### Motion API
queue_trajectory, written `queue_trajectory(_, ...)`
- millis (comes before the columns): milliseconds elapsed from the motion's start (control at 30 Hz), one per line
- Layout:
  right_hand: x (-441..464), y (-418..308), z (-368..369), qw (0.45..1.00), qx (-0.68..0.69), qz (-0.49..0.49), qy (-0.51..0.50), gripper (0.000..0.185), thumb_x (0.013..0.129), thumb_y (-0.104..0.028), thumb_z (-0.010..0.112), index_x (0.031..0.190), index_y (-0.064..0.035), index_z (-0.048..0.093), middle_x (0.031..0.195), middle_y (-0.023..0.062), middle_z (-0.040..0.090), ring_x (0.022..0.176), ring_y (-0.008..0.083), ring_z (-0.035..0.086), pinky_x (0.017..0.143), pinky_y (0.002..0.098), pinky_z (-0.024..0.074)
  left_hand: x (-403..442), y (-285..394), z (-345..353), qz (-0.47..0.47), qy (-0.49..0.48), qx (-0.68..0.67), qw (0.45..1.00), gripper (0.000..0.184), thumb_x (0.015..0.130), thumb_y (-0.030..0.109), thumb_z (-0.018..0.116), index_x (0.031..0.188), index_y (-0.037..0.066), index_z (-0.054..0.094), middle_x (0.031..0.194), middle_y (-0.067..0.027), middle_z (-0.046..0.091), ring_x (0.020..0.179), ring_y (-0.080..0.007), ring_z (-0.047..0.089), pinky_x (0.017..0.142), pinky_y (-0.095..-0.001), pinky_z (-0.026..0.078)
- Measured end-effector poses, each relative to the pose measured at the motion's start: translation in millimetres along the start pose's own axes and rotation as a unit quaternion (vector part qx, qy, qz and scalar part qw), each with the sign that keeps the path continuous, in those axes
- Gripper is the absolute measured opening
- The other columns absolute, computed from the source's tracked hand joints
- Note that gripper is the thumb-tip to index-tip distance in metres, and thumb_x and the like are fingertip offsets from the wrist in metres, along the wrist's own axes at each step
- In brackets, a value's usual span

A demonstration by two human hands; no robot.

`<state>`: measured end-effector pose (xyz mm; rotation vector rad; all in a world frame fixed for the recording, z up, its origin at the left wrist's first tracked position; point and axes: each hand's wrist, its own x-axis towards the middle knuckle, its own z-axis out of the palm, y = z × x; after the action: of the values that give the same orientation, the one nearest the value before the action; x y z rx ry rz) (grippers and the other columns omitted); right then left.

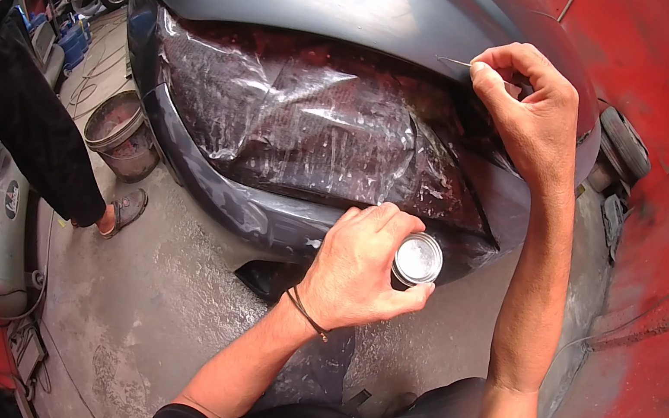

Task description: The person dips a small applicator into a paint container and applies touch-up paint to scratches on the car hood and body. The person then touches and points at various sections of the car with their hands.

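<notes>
Tin (418,260) sits gripped between thumb and fingers of the left hand (355,256) I watch from afar, while above and right of that grip the right hand (534,109) pinches a thin tool (456,61), its tip before the dark car panel (469,20), with plastic sheeting (295,128) spread beyond the tin.

The left grip (357,256) hides part of the small tin (417,260). The thin tool (453,61) in the right grip (533,105) is too fine to identify. The dark panel (444,16) runs past the top edge; another person (34,113) is cut off by the dark border.
</notes>
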<state>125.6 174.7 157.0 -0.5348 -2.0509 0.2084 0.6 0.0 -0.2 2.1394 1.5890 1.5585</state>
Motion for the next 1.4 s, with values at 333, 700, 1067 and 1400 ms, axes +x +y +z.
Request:
queue_trajectory(333,-46.8,0.3,-46.8,0.977,0.106,0.050,0.176,0.012,0.102,-0.011,0.080,0.104,0.0008,0.080,0.092,-0.0006,0.075,0.090,0.0074,0.067,0.088,0.0258,0.0539,3.0,5.7,-5.6,-0.016,-0.019,0.009,1.000,0.060,0.075,0.032,0.095,0.122,0.002,0.073,0.107,-0.0155,0.073,0.099,-0.0376,0.072,0.089,-0.0462,0.056)
queue_trajectory(700,-121.2,-5.5,-62.2,0.987,0.043,0.013,0.154,0.007,0.089,-0.003,0.081,0.095,-0.0047,0.077,0.086,0.0066,0.070,0.084,0.0240,0.066,0.079,0.0393,0.0543,6.8,21.0,-12.4,-0.059,-0.065,0.031,0.996,0.062,0.078,0.032,0.096,0.127,0.001,0.075,0.113,-0.0169,0.077,0.106,-0.0340,0.077,0.096,-0.0437,0.059)
queue_trajectory(1067,-132.5,-17.2,-45.1,0.994,0.079,0.001,0.075,0.014,0.086,-0.001,0.084,0.099,-0.0059,0.082,0.104,0.0073,0.070,0.098,0.0252,0.066,0.077,0.0370,0.0576,6.7,20.9,-10.9,-0.047,-0.054,0.035,0.997,0.061,0.077,0.033,0.097,0.125,0.001,0.075,0.111,-0.0162,0.076,0.102,-0.0333,0.077,0.091,-0.0433,0.060)
queue_trajectory(1400,-111.6,-32.7,-15.9,0.994,-0.029,-0.072,0.081,0.013,0.087,-0.008,0.085,0.098,-0.0085,0.077,0.109,0.0059,0.080,0.102,0.0291,0.073,0.089,0.0434,0.0586,2.7,12.0,-7.7,-0.043,-0.023,-0.003,0.999,0.062,0.077,0.033,0.096,0.125,0.001,0.074,0.108,-0.0174,0.075,0.101,-0.0369,0.076,0.092,-0.0458,0.060)
